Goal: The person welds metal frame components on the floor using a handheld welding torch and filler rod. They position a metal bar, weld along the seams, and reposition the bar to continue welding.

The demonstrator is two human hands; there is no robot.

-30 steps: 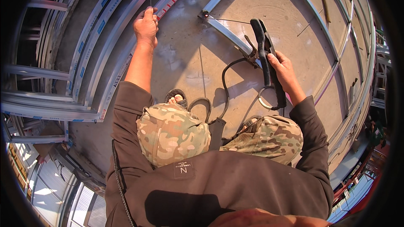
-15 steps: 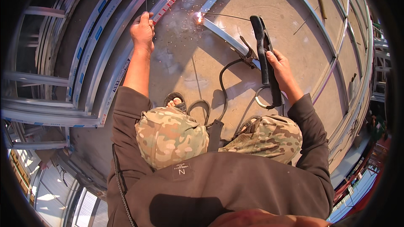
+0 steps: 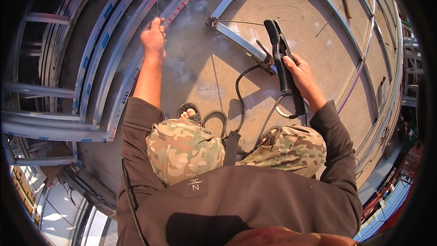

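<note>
Right hand (image 3: pixel 302 75) is closed around a black electrode holder (image 3: pixel 283 59), its thin rod (image 3: pixel 239 22) reaching left to a glowing tip at the corner of a steel frame (image 3: pixel 236 38) on the floor (image 3: pixel 195 64). Left hand (image 3: pixel 154 38) pinches a thin wire (image 3: pixel 157 0) (running upward) near stacked metal channels (image 3: pixel 114 50). A black cable (image 3: pixel 239 95) trails toward the knees.

The electrode holder (image 3: pixel 286 70) sits in the right hand (image 3: pixel 302 75), with the metal bar (image 3: pixel 239 41) just left of it on the floor. The frame rails (image 3: pixel 104 59) lie left of the left hand (image 3: pixel 154 38); the cable (image 3: pixel 239 95) runs between both hands.
</note>
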